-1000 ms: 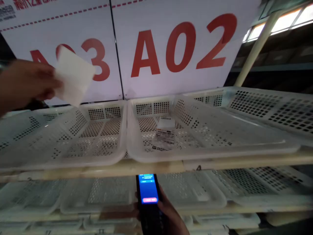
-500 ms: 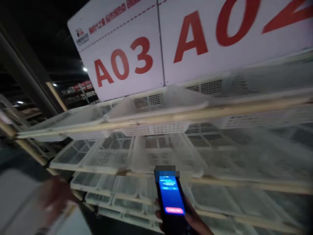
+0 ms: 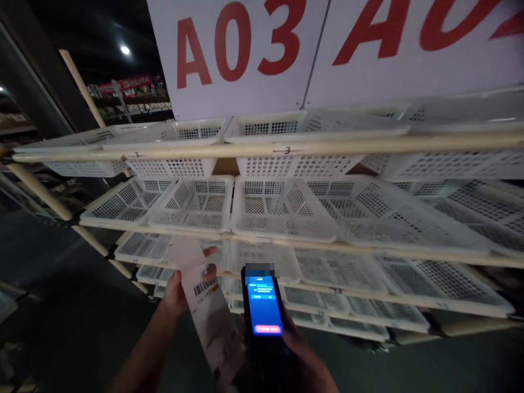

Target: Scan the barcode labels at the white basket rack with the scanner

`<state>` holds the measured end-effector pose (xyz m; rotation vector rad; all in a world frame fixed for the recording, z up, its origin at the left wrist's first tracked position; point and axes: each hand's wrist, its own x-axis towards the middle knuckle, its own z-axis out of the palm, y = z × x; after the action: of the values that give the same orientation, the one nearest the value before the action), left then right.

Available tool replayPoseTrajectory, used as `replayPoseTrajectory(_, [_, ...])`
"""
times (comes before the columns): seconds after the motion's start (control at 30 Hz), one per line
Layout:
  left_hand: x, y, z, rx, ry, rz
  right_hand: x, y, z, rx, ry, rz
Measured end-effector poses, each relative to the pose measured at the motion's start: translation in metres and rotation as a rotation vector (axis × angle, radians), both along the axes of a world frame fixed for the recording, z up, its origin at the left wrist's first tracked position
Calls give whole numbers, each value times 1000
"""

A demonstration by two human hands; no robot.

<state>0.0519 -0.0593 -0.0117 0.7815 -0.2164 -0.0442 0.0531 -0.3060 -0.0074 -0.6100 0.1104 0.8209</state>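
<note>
My left hand [image 3: 180, 289] holds a flat clear packet [image 3: 204, 305] with a barcode label, low in front of the shelves. My right hand [image 3: 305, 360] grips a black handheld scanner [image 3: 264, 316] whose blue screen is lit; it sits just right of the packet. Both are below the lower rows of white perforated plastic trays [image 3: 282, 210].
A rack of cream poles [image 3: 262, 148] carries several tiers of white trays. Above hang white signs reading A03 [image 3: 241, 46] and A02 [image 3: 413, 33]. A dark aisle floor [image 3: 61, 316] lies at the left, with more shelving far behind.
The view has dropped from the top tier and shifted left. My left hand came down from the raised position at upper left and now holds the packet next to the scanner.
</note>
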Motion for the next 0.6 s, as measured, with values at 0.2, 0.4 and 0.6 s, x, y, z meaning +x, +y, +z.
replayPoseTrajectory(0.2, [-4, -5, 11, 390, -198, 345, -7, -16, -5, -10, -49, -5])
replayPoseTrajectory(0.4, [-28, -45, 25, 688, -161, 497, 0, -41, -7, 4, -51, -44])
replayPoseTrajectory(0.6, [-16, -57, 6, 825, 330, 847, 10, -55, -12, 37, -191, -12])
